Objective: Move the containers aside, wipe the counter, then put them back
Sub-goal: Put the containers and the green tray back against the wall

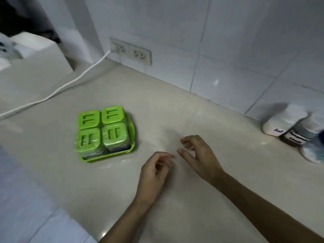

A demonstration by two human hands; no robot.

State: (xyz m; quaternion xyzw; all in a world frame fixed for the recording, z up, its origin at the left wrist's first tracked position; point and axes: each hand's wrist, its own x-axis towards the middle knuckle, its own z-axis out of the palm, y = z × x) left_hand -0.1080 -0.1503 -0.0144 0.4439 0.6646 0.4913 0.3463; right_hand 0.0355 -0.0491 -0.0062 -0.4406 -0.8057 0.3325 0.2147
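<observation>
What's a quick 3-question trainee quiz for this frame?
1. True or false: the left hand holds a cloth.
2. How many green-lidded jars sit in the green tray? A) two B) four C) six
3. The white cable plugs into the ____ on the tiled wall.

Key: 1 false, both it and the right hand are empty. 2 B. 3 wall socket.
</observation>
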